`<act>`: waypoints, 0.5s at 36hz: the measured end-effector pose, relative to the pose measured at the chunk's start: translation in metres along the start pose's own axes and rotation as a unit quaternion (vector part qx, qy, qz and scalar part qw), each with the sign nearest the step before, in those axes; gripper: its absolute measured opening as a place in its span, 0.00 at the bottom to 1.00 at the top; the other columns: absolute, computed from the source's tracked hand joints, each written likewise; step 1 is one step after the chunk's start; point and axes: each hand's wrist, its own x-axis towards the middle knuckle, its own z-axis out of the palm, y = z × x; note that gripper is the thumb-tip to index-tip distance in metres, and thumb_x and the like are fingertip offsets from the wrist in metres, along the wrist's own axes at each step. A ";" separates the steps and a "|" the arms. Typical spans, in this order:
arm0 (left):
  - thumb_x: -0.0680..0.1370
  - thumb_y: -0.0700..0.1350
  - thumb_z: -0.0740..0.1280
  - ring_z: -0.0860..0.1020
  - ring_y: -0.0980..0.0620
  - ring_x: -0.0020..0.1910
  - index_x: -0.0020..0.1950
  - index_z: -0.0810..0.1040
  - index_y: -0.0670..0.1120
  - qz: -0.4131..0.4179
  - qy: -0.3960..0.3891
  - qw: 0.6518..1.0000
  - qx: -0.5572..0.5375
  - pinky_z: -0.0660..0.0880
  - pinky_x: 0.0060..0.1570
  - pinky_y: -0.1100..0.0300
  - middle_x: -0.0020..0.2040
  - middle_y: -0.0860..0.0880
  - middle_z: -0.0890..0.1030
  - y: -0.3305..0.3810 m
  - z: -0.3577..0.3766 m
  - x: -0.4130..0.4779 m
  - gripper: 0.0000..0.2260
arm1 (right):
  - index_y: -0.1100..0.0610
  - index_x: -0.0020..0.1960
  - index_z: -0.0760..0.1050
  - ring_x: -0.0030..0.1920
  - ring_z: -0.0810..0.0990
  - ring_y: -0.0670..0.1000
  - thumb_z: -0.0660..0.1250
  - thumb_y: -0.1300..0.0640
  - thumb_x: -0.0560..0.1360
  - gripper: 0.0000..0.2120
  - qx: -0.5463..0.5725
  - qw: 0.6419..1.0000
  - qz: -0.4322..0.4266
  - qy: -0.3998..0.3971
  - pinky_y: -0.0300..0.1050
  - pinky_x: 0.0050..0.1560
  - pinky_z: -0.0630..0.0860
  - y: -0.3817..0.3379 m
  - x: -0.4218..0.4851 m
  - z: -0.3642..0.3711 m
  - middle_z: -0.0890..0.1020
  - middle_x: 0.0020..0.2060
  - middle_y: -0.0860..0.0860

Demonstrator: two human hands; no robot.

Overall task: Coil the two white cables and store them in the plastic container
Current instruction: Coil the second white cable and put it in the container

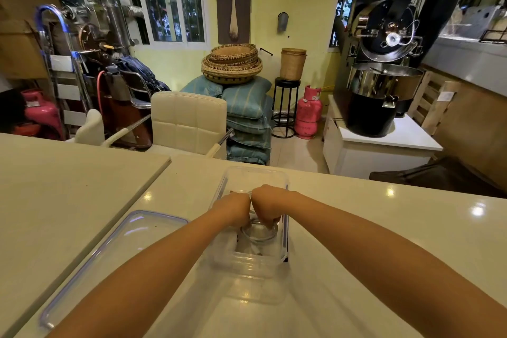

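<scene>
A clear plastic container (256, 173) stands open on the cream counter in front of me. Both my hands reach down into it side by side. My left hand (233, 208) and my right hand (267, 204) are closed over a coiled white cable (259, 233), which lies as a loop inside the container just below my fingers. More white cable shows dimly under the coil near the container's front wall. My fingertips are hidden behind my knuckles.
The container's clear lid (115, 258) with a bluish rim lies on the counter to the left. A raised counter slab (68, 181) runs along the far left. A cream chair (189, 121) stands beyond the counter's far edge.
</scene>
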 end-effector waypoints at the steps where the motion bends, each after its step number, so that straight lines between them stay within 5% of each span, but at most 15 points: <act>1: 0.75 0.45 0.66 0.76 0.42 0.57 0.57 0.76 0.37 -0.002 0.004 1.000 -0.001 0.73 0.54 0.53 0.58 0.39 0.79 0.000 0.000 0.000 0.15 | 0.65 0.52 0.79 0.37 0.72 0.51 0.69 0.58 0.70 0.14 0.013 1.000 -0.001 0.003 0.43 0.44 0.67 0.001 0.000 0.001 0.74 0.30 0.54; 5: 0.76 0.44 0.64 0.76 0.42 0.57 0.58 0.75 0.36 -0.002 0.008 1.000 0.002 0.72 0.55 0.54 0.58 0.38 0.78 0.001 -0.001 -0.003 0.15 | 0.65 0.55 0.78 0.42 0.71 0.52 0.66 0.62 0.72 0.13 0.078 0.997 -0.009 0.014 0.44 0.46 0.69 0.006 -0.004 0.000 0.81 0.52 0.62; 8: 0.76 0.44 0.63 0.76 0.42 0.57 0.58 0.75 0.36 -0.002 0.000 1.000 -0.009 0.72 0.56 0.55 0.58 0.38 0.78 0.002 -0.004 -0.006 0.15 | 0.64 0.55 0.78 0.44 0.71 0.53 0.66 0.65 0.72 0.13 0.110 0.993 -0.017 0.029 0.43 0.45 0.67 0.010 -0.007 -0.001 0.80 0.55 0.61; 13: 0.75 0.48 0.65 0.72 0.50 0.35 0.41 0.77 0.40 0.002 0.016 0.998 -0.066 0.70 0.38 0.61 0.39 0.43 0.78 0.000 -0.012 -0.008 0.11 | 0.61 0.60 0.75 0.57 0.75 0.57 0.66 0.64 0.72 0.16 0.167 0.984 -0.027 0.057 0.45 0.56 0.71 0.021 -0.013 -0.006 0.79 0.59 0.57; 16: 0.75 0.48 0.65 0.77 0.46 0.51 0.60 0.76 0.38 0.027 0.053 0.992 -0.115 0.71 0.50 0.58 0.58 0.41 0.79 -0.005 -0.021 -0.015 0.18 | 0.60 0.62 0.73 0.59 0.75 0.57 0.66 0.63 0.72 0.18 0.210 0.973 -0.011 0.093 0.46 0.58 0.71 0.026 -0.018 -0.012 0.78 0.60 0.57; 18: 0.76 0.48 0.65 0.76 0.45 0.58 0.63 0.74 0.40 0.036 0.089 0.986 -0.136 0.71 0.55 0.58 0.62 0.42 0.78 -0.009 -0.028 -0.021 0.19 | 0.60 0.64 0.71 0.60 0.74 0.56 0.66 0.62 0.73 0.19 0.239 0.964 -0.001 0.118 0.46 0.59 0.70 0.029 -0.022 -0.017 0.76 0.61 0.57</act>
